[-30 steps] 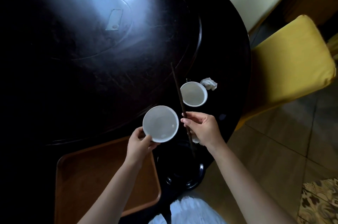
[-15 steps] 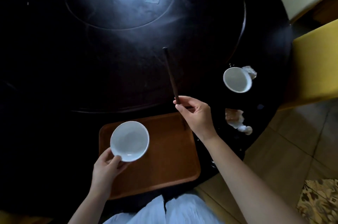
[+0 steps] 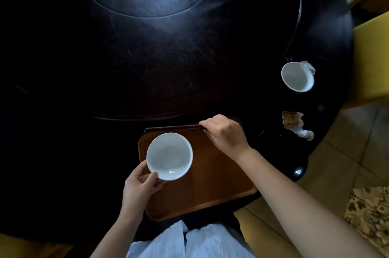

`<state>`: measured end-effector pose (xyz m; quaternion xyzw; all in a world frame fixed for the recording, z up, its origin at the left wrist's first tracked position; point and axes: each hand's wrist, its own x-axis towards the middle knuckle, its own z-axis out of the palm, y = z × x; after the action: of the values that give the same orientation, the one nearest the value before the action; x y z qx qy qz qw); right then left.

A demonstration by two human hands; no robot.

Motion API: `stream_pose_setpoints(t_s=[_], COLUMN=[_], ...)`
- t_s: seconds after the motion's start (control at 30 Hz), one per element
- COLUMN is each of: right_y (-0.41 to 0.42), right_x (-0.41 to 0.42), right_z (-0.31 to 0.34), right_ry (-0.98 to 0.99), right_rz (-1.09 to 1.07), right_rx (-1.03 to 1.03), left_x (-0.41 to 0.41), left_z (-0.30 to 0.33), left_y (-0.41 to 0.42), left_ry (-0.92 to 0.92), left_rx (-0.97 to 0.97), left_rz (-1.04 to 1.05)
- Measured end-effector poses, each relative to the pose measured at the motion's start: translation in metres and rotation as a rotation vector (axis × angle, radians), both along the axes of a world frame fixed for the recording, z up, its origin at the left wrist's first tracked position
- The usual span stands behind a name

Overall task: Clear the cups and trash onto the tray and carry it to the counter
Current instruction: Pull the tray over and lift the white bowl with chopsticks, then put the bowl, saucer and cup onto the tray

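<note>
Dark round table (image 3: 210,57), light glare on top; yellow chair (image 3: 370,57) right; tiled floor (image 3: 345,163).

We see a dark wooden tabletop (image 3: 210,64) with a glossy, slightly scratched finish. The tray (image 3: 210,184) looks like smooth brown wood. The bowl (image 3: 169,155) and the cup (image 3: 296,76) look like glossy white ceramic. The trash (image 3: 294,121) is crumpled paper.

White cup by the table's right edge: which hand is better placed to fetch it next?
Right. The right hand is nearer the white cup and is only laying chopsticks along the tray rim, while the left hand holds the bowl.
</note>
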<state>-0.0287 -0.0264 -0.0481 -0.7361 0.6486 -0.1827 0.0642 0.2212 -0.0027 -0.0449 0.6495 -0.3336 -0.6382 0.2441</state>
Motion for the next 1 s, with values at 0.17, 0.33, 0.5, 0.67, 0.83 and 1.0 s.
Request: stream_pose_setpoints(t_s=[0.17, 0.33, 0.5, 0.67, 0.83, 1.0], right_y=[-0.007, -0.008, 0.007, 0.057, 0.082, 0.071], right_x=[0.009, 0.017, 0.027, 0.035, 0.040, 0.037], right_z=[-0.019, -0.031, -0.031, -0.031, -0.041, -0.043], right_ry=[0.185, 0.305, 0.259, 0.113, 0.212, 0.301], right_rz=[0.008, 0.036, -0.032, -0.420, -0.474, -0.464], right_rx=[0.125, 0.212, 0.196, 0.194, 0.367, 0.443], left_x=[0.006, 0.006, 0.009, 0.008, 0.009, 0.009], left_z=[0.002, 0.004, 0.002, 0.001, -0.002, -0.001], left_y=[0.001, 0.000, 0.000, 0.003, 0.002, -0.003], left_ry=[0.006, 0.011, 0.009, 0.017, 0.027, 0.050], left_rx=[0.002, 0.002, 0.017, 0.014, 0.014, 0.009], left_rz=[-0.024, -0.033, -0.037, -0.022, -0.006, -0.005])
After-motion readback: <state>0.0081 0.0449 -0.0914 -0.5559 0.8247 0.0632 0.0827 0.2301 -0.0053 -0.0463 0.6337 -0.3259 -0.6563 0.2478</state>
